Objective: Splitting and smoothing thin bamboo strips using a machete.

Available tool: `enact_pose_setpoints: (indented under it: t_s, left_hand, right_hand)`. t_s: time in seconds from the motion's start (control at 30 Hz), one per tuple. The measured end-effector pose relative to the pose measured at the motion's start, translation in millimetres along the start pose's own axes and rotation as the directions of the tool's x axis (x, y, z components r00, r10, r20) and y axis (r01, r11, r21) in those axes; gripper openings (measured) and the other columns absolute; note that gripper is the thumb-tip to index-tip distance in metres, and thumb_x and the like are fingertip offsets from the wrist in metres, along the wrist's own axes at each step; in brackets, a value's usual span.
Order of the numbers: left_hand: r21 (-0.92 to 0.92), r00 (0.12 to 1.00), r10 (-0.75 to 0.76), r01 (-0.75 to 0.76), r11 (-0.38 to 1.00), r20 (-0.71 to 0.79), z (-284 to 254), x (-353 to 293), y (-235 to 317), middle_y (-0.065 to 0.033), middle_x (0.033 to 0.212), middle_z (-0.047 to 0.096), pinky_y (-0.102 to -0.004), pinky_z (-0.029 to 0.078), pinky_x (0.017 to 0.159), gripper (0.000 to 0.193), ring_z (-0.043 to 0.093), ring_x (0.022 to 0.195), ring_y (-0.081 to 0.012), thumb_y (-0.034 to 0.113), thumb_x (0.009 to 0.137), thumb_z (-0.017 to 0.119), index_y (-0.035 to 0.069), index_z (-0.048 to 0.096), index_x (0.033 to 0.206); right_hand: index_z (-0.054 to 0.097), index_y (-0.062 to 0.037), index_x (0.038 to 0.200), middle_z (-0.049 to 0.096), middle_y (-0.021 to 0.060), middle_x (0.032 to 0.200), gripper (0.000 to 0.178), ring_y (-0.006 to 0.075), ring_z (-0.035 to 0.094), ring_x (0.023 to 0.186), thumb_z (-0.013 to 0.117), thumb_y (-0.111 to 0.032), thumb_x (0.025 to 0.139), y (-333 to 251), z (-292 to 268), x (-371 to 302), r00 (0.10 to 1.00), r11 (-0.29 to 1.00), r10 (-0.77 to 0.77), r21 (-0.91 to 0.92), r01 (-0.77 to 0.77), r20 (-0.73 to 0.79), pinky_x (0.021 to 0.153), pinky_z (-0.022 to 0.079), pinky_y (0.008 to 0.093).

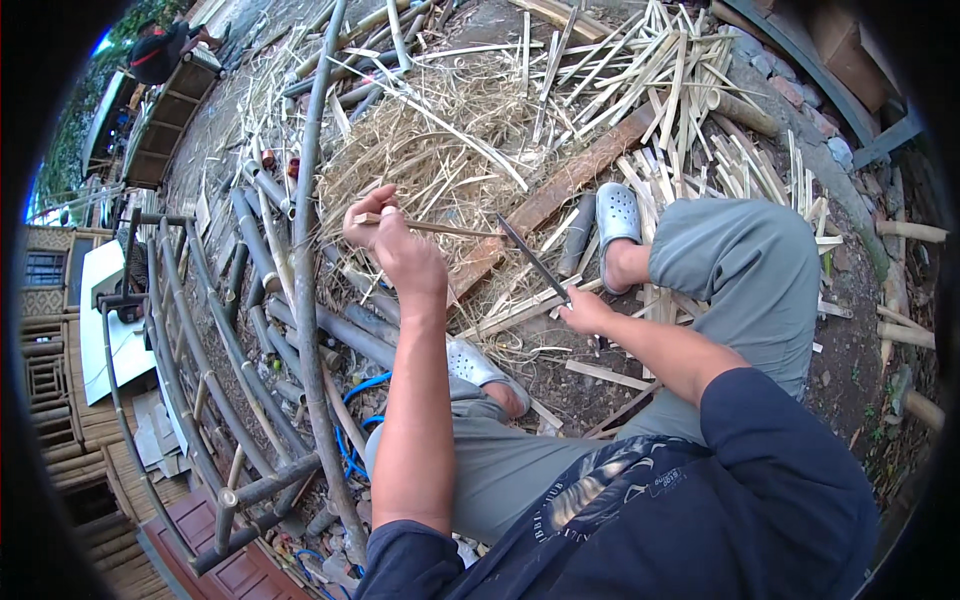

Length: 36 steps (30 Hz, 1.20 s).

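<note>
My left hand [395, 238] is raised at the left of centre, fingers closed around a thin bamboo strip [452, 230]. The strip points right, and its far end is near the tip of a long dark knife blade [535, 260]. My right hand [586, 311] grips the handle of that knife, with the blade slanting up and left. Whether the blade touches the strip I cannot tell. Below them a brown wooden plank [590, 165] lies diagonally on the ground between my feet, which wear grey clogs [618, 212].
A heap of shavings [390, 150] spreads beyond my left hand. Split bamboo strips [650, 70] pile up at the far right. Bamboo poles [265, 215] and a pole frame [215, 350] stand at the left, near a blue hose [350, 450]. A person [157, 52] sits at the far left.
</note>
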<state>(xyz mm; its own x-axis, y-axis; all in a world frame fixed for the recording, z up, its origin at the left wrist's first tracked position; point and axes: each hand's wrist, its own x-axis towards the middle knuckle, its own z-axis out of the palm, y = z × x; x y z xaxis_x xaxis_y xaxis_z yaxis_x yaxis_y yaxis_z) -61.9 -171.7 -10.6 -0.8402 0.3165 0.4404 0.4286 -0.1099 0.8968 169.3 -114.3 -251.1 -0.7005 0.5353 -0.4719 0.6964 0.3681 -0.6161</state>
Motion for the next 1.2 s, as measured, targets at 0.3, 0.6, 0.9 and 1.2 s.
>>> enact_pose_setpoints:
  t_s: [0.3, 0.6, 0.9, 1.2]
  left_hand:
    - [-0.061, 0.981, -0.119, 0.130, 0.990, 0.156, -7.1, 9.2, 2.8, -0.0088, 0.100, 0.066, -0.0283, 0.050, 0.087, 0.012, 0.063, 0.094, -0.0145, 0.010, 0.101, 0.050, 0.001, 0.058, 0.103]
    - [0.005, 0.967, -0.093, 0.095, 0.995, 0.239, -11.1, 15.0, 1.7, -0.0069, 0.094, 0.067, -0.0271, 0.050, 0.083, 0.010, 0.062, 0.089, -0.0126, 0.010, 0.100, 0.052, 0.002, 0.059, 0.101]
    - [0.010, 0.969, -0.104, 0.105, 0.994, 0.222, -16.4, 15.9, 0.9, -0.0080, 0.095, 0.068, -0.0284, 0.048, 0.084, 0.014, 0.062, 0.090, -0.0132, 0.014, 0.101, 0.052, 0.002, 0.058, 0.103]
    - [0.032, 0.961, -0.142, 0.139, 0.990, 0.237, -13.9, 13.1, 4.6, -0.0062, 0.091, 0.067, -0.0270, 0.049, 0.082, 0.010, 0.062, 0.088, -0.0119, 0.011, 0.100, 0.053, 0.002, 0.059, 0.101]
  right_hand:
    - [0.052, -0.0002, 0.108, 0.066, 0.0256, 0.090, 0.038, 0.0434, 0.065, 0.088, 0.059, -0.032, 0.089, -83.2, -40.2, -12.0, 0.998, 0.988, 0.048, 0.147, -0.041, -0.040, 0.077, 0.049, 0.0507]
    - [0.050, -0.0008, 0.105, 0.065, 0.0257, 0.085, 0.033, 0.0451, 0.063, 0.087, 0.058, -0.029, 0.090, -33.2, -22.2, -0.6, 1.000, 0.996, -0.005, 0.089, 0.004, 0.006, 0.075, 0.049, 0.0518]
    - [0.050, 0.0008, 0.102, 0.065, 0.0263, 0.084, 0.033, 0.0461, 0.064, 0.081, 0.058, -0.029, 0.090, -80.8, -30.5, -10.6, 0.986, 0.979, -0.140, 0.133, 0.151, -0.092, 0.071, 0.049, 0.0504]
    - [0.053, 0.0003, 0.105, 0.065, 0.0283, 0.087, 0.038, 0.0457, 0.063, 0.086, 0.059, -0.033, 0.088, -58.3, -21.4, -1.8, 0.997, 0.990, -0.055, 0.125, 0.061, -0.052, 0.076, 0.049, 0.0506]
